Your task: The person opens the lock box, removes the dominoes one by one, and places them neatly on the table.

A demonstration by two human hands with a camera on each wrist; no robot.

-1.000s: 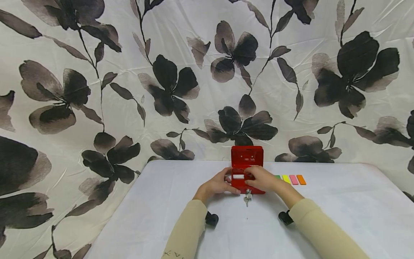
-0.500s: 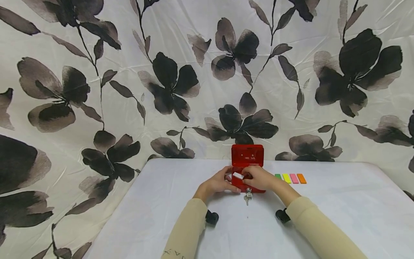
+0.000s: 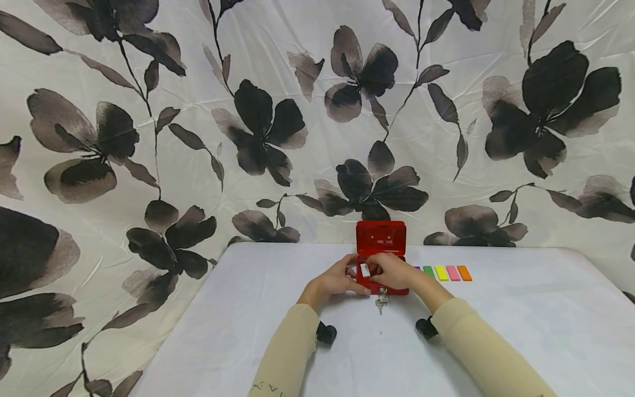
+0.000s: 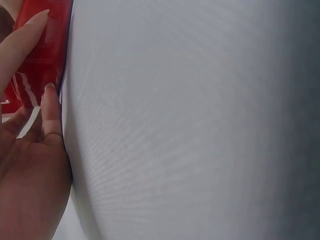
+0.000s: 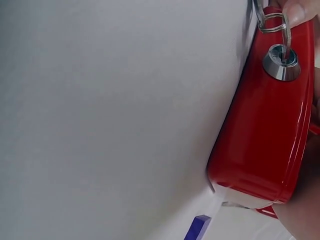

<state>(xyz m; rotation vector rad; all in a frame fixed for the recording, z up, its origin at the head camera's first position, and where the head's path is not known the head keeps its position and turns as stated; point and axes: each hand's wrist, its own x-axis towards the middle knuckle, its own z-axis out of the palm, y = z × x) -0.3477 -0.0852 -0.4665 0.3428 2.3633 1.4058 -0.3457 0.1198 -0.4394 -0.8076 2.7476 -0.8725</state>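
Observation:
A red cash box (image 3: 381, 237) stands at the far side of the table with its lid raised. My left hand (image 3: 333, 280) holds the box at its left front corner, thumb along the front and fingers against the side. Reaching in over the right side, my right hand (image 3: 397, 271) pinches a small white block (image 3: 365, 270) inside the box; its fingertips are partly hidden. Keys (image 3: 381, 303) hang from the front lock. The right wrist view shows the silver lock (image 5: 281, 65) with a key in it.
Right of the box lies a row of coloured blocks: green (image 3: 429, 273), yellow (image 3: 441, 273), pink (image 3: 453, 273) and orange (image 3: 464, 273), with a purple block (image 5: 198, 227) nearest the box. Floral cloth (image 3: 278, 215) hangs behind the white table (image 3: 248, 298).
The white block has turned from lying crosswise to nearly upright lengthwise in my right hand, which has shifted slightly left. My left hand keeps its place on the box.

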